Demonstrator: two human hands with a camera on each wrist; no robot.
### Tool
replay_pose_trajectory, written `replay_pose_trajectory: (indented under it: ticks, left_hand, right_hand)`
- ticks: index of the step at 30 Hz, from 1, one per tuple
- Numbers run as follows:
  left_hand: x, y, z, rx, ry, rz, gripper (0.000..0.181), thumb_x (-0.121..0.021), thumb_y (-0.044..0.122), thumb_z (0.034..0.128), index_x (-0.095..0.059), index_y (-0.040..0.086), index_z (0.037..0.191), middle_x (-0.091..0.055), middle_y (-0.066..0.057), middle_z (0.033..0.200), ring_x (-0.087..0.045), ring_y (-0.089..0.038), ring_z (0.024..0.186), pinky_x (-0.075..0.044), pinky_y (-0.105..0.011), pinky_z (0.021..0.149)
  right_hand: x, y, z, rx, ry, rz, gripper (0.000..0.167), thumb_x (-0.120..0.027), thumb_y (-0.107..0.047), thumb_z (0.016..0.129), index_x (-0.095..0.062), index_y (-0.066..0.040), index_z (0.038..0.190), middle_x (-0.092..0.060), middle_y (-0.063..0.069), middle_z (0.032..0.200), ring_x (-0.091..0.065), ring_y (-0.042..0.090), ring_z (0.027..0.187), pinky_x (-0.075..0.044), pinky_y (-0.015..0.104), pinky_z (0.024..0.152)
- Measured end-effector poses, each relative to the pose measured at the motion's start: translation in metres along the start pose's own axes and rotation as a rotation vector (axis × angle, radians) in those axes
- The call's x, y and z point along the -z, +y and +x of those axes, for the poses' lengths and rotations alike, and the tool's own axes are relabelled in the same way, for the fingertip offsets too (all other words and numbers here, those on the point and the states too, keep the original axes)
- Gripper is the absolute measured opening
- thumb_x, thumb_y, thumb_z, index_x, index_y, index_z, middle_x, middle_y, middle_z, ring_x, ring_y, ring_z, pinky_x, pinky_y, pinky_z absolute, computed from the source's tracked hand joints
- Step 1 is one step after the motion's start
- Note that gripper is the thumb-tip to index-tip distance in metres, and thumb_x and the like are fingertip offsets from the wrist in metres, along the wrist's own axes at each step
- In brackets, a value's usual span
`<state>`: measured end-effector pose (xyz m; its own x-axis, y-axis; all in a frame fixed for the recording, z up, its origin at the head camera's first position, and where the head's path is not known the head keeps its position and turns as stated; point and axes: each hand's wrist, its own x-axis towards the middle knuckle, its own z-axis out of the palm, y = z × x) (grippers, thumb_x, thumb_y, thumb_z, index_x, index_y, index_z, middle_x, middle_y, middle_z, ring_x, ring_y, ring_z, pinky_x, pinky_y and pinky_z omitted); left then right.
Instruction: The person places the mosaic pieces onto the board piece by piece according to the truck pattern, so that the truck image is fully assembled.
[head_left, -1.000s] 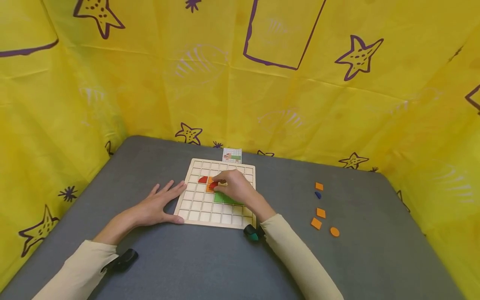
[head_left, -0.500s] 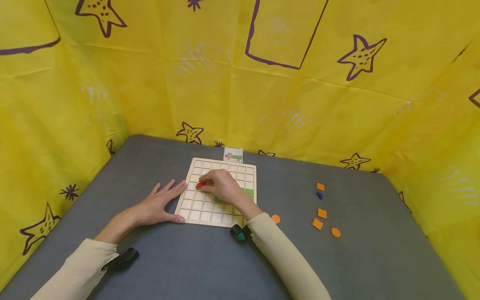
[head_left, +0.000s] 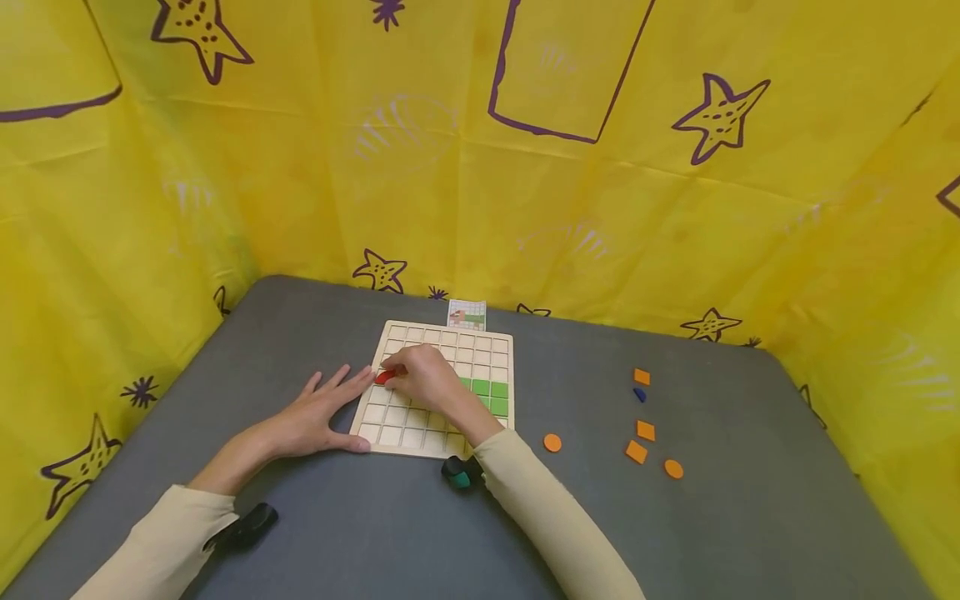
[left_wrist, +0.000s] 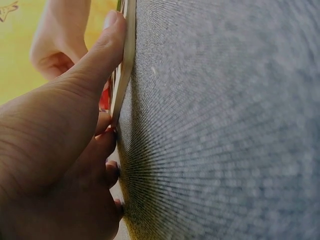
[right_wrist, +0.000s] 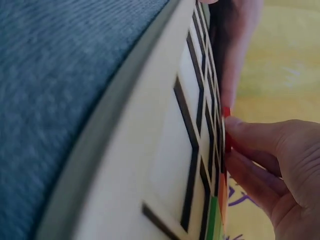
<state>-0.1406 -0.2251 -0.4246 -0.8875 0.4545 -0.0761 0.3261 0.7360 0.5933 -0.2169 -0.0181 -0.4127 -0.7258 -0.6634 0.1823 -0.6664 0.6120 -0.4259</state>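
Note:
My right hand (head_left: 429,379) pinches a small rounded red piece (head_left: 384,377) between thumb and fingers over the left side of the wooden grid board (head_left: 392,435). In the right wrist view the fingertips hold this red piece (right_wrist: 228,142) at the board's surface. My left hand (head_left: 311,417) lies with fingers spread, its thumb and fingertips against the board's left edge. Green squares (head_left: 498,406) fill cells at the right of the board. An orange piece (right_wrist: 222,197) shows beside a green one in the right wrist view. The right hand hides some of the middle cells.
A small picture card (head_left: 467,315) lies behind the board. To the right on the grey table (head_left: 720,500) are several loose orange pieces (head_left: 637,452), a blue piece (head_left: 639,394) and an orange disc (head_left: 552,442). Yellow patterned cloth (head_left: 465,192) hangs around the table.
My right hand has moved left across the board with the red piece, uncovering green squares and an orange disc right of the board. The left hand has stayed at the edge.

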Motion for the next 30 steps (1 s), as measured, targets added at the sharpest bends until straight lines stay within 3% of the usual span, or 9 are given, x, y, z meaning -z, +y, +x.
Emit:
replay_pose_trajectory:
  ticks: [11, 24, 30]
  left_hand:
    - [-0.0003, 0.0007, 0.0028, 0.003, -0.004, 0.003, 0.110, -0.079, 0.057, 0.0725, -0.026, 0.007, 0.155, -0.022, -0.016, 0.160, -0.007, -0.047, 0.146, 0.006, -0.067, 0.111]
    - [0.0006, 0.0020, 0.0022, 0.028, -0.010, -0.005, 0.111, -0.079, 0.056, 0.0721, -0.025, 0.008, 0.156, -0.020, -0.017, 0.161, -0.006, -0.047, 0.146, 0.007, -0.066, 0.111]
    - [-0.0001, 0.0003, 0.0018, 0.020, -0.008, -0.001, 0.110, -0.078, 0.057, 0.0724, -0.026, 0.008, 0.155, -0.021, -0.016, 0.161, -0.006, -0.047, 0.146, 0.006, -0.066, 0.111]
  right_hand:
    - [-0.0023, -0.0033, 0.0005, -0.046, 0.017, -0.034, 0.027, -0.076, -0.015, 0.087, -0.075, -0.009, 0.113, -0.074, 0.001, 0.105, -0.067, 0.006, 0.088, -0.050, 0.015, 0.078]
    - [-0.0026, -0.0021, -0.0008, -0.032, 0.003, -0.032, 0.027, -0.075, -0.015, 0.087, -0.075, -0.009, 0.113, -0.074, 0.000, 0.106, -0.066, 0.007, 0.088, -0.049, 0.015, 0.078]
    - [0.0009, -0.0027, -0.0032, -0.026, 0.014, -0.030, 0.026, -0.075, -0.013, 0.087, -0.075, -0.010, 0.113, -0.073, 0.000, 0.108, -0.067, 0.010, 0.097, -0.050, 0.019, 0.084]
